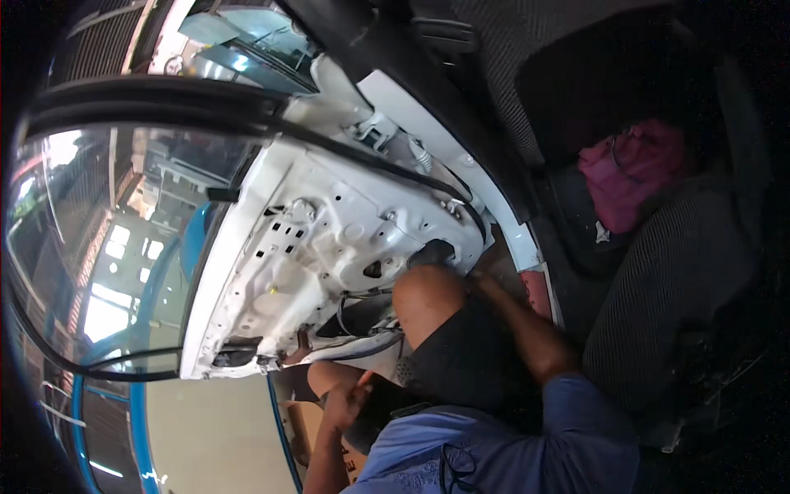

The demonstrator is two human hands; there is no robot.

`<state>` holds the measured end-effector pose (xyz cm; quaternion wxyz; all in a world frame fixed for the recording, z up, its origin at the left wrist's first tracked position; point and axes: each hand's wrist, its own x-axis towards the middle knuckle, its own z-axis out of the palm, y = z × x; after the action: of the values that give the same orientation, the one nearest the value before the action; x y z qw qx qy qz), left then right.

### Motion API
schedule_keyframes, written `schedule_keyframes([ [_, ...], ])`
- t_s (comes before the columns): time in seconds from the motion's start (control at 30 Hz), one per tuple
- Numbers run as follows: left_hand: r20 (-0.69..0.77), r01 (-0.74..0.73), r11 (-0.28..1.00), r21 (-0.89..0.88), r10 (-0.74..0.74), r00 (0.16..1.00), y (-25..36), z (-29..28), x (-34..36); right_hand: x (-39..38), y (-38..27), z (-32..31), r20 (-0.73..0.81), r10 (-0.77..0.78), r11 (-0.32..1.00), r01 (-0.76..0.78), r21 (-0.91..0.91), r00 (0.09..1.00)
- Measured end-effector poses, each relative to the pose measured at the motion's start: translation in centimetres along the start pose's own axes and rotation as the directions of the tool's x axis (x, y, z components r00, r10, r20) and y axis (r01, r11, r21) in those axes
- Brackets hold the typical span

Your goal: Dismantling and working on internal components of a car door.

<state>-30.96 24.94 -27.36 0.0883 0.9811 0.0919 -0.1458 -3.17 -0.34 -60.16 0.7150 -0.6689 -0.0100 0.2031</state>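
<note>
A white car door (321, 222) stands swung out in front of me, its inner trim off and its bare metal with holes and openings showing. My left hand (350, 401) is above my left thigh, fingers curled. A small orange piece (366, 379) shows at its top edge, too small to name. My right arm reaches forward past the outside of my right knee. The right hand (480, 284) is low by the door's hinge-side lower corner and the door sill, with its fingers mostly hidden behind the knee.
A dark seat (666, 272) and a crumpled pink cloth (634, 173) are inside the car at right. The door's window glass (148, 230) and black frame extend left. A cardboard box (309, 428) lies below my left leg. A red-brown object (536, 292) sits by the sill.
</note>
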Motion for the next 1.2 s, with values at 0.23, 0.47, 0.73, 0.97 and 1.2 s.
schedule_keyframes([
  [0.23, -0.266, -0.153, 0.708, -0.69, -0.051, 0.963, 1.5, 0.0, -0.2, -4.4, -9.2, -3.1, -0.117, 0.012, 0.93, -0.054, -0.363, 0.993],
  [0.47, -0.382, -0.331, 0.516, -0.79, 0.006, 0.924, -1.1, 1.0, -0.2, -10.2, -14.8, -7.9, -0.172, -0.051, 0.706, -0.086, -0.702, 0.984],
  [0.73, -0.281, -0.266, 0.289, -0.92, -0.011, 0.96, 1.8, 0.2, 1.8, -23.4, -30.7, 3.0, 0.178, -0.48, 0.648, 0.484, -0.588, 0.859],
  [0.97, -0.383, -0.382, -0.076, -0.921, 0.004, 0.924, 2.9, 1.4, 2.4, -20.1, -22.3, 13.8, 0.492, -0.597, 0.605, 0.758, -0.242, 0.634],
  [1.2, -0.438, -0.449, -0.084, -0.89, -0.116, 0.891, -2.7, 6.2, 5.1, -21.3, -28.3, 10.2, 0.335, -0.434, 0.636, 0.548, -0.544, 0.836],
])
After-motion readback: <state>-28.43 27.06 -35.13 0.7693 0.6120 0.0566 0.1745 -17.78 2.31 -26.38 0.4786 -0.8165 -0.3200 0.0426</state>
